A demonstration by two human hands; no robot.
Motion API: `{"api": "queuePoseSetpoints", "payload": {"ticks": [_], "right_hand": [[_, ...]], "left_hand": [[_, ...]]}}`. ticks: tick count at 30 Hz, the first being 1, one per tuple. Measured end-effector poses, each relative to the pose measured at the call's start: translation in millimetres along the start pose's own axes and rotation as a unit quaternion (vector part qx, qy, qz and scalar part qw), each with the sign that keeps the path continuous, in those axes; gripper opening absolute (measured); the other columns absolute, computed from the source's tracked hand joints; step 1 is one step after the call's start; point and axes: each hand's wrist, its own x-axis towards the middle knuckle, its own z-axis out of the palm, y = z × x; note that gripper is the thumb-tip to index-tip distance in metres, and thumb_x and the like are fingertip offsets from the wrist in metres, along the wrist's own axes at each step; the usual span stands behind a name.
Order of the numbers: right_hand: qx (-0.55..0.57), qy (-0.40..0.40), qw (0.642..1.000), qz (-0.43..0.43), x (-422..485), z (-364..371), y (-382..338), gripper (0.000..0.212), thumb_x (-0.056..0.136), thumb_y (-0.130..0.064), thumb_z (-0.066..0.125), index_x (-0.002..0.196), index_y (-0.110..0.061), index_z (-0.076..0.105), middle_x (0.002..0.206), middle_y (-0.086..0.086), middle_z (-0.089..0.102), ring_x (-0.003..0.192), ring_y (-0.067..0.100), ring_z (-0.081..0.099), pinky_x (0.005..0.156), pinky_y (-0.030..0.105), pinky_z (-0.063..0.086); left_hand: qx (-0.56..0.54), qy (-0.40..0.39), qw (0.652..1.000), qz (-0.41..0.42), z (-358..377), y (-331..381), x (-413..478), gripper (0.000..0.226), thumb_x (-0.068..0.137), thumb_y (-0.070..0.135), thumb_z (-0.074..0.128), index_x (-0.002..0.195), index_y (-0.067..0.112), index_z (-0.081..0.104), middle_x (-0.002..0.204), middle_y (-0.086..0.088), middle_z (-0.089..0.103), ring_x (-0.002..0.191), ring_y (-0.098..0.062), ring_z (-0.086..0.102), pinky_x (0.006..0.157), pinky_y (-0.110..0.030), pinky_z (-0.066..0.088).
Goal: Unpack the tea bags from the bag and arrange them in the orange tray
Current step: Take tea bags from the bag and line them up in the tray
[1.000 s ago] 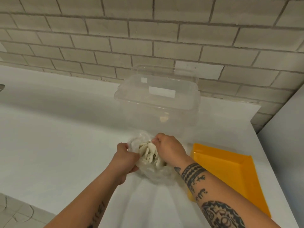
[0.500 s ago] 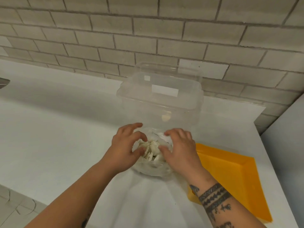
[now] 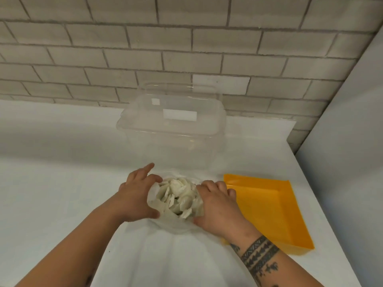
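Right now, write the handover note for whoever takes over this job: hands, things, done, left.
Left hand holds the left side of the bag; right hand holds its right side, mouth spread open.
Tea bags sit inside the bag, on the counter before the clear container.
Orange tray lies right of the bag, no tea bags seen in it.
Done: bag opened. Left: move the tea bags to the tray and arrange them.

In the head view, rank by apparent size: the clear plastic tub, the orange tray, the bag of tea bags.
1. Clear rectangular plastic tub, largest though farthest.
2. Flat orange plastic tray, partly behind the right hand.
3. Thin clear plastic bag of white tea bags, smallest.
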Motion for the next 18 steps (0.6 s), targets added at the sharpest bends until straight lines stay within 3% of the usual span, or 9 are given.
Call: {"api": "queuePoseSetpoints", "payload": {"ticks": [5, 8, 11, 13, 14, 16, 18], "right_hand": [[0.061, 0.007, 0.998, 0.015, -2, 0, -7, 0.083, 0.078, -0.062, 0.067, 0.149, -0.036, 0.032, 0.145, -0.015, 0.037, 0.134, 0.017, 0.028, 0.106, 0.038, 0.029], [0.117, 0.053, 0.992, 0.018, 2, -8, -9, 0.058, 0.088, -0.051, 0.065, 0.141, -0.037, 0.046, 0.140, -0.018, 0.045, 0.134, 0.012, 0.030, 0.106, 0.033, 0.028], [0.129, 0.099, 0.987, -0.012, 7, -18, -7, 0.030, 0.094, -0.041, 0.063, 0.124, -0.037, 0.063, 0.125, -0.021, 0.059, 0.125, 0.010, 0.039, 0.102, 0.032, 0.031], [0.094, 0.082, 0.991, -0.047, 11, -23, -11, 0.026, 0.095, -0.038, 0.062, 0.121, -0.036, 0.066, 0.122, -0.019, 0.063, 0.120, 0.010, 0.042, 0.100, 0.035, 0.033], [0.070, 0.061, 0.993, -0.068, 13, -24, -14, 0.026, 0.096, -0.038, 0.062, 0.122, -0.036, 0.066, 0.122, -0.019, 0.064, 0.119, 0.011, 0.043, 0.099, 0.035, 0.032], [0.022, 0.021, 0.994, -0.108, 18, -23, -22, 0.031, 0.095, -0.038, 0.062, 0.126, -0.037, 0.065, 0.125, -0.018, 0.064, 0.118, 0.012, 0.043, 0.094, 0.033, 0.031], [-0.004, -0.001, 0.992, -0.130, 23, -18, -28, 0.032, 0.093, -0.039, 0.064, 0.125, -0.038, 0.065, 0.122, -0.019, 0.065, 0.113, 0.013, 0.043, 0.090, 0.034, 0.031]], "left_hand": [[0.003, -0.028, 0.999, -0.025, -4, -17, 5, 0.101, 0.067, 0.036, 0.089, 0.148, 0.045, 0.030, 0.167, 0.016, -0.009, 0.153, -0.019, -0.002, 0.118, -0.050, 0.031], [-0.030, -0.024, 0.999, 0.011, -19, -15, 6, 0.089, 0.069, 0.038, 0.087, 0.144, 0.044, 0.040, 0.166, 0.019, -0.001, 0.152, -0.014, 0.000, 0.119, -0.046, 0.029], [-0.105, 0.099, 0.984, 0.103, -29, -2, 7, 0.045, 0.083, 0.031, 0.079, 0.122, 0.041, 0.060, 0.157, 0.019, 0.033, 0.147, -0.008, 0.022, 0.112, -0.022, 0.027], [-0.187, 0.181, 0.956, 0.133, -30, 10, 9, 0.023, 0.092, 0.017, 0.070, 0.106, 0.036, 0.068, 0.135, 0.019, 0.059, 0.128, 0.001, 0.048, 0.098, -0.007, 0.032], [-0.247, 0.183, 0.944, 0.120, -29, 17, 9, 0.021, 0.094, 0.012, 0.066, 0.100, 0.032, 0.071, 0.120, 0.017, 0.068, 0.115, 0.002, 0.059, 0.093, -0.006, 0.039], [-0.385, 0.122, 0.912, 0.076, -25, 25, 10, 0.023, 0.097, 0.004, 0.059, 0.097, 0.022, 0.073, 0.100, 0.007, 0.076, 0.097, -0.006, 0.070, 0.090, -0.021, 0.052], [-0.463, 0.063, 0.883, 0.040, -20, 26, 12, 0.023, 0.098, -0.003, 0.054, 0.099, 0.013, 0.071, 0.098, -0.002, 0.078, 0.093, -0.016, 0.074, 0.091, -0.037, 0.056]]}}
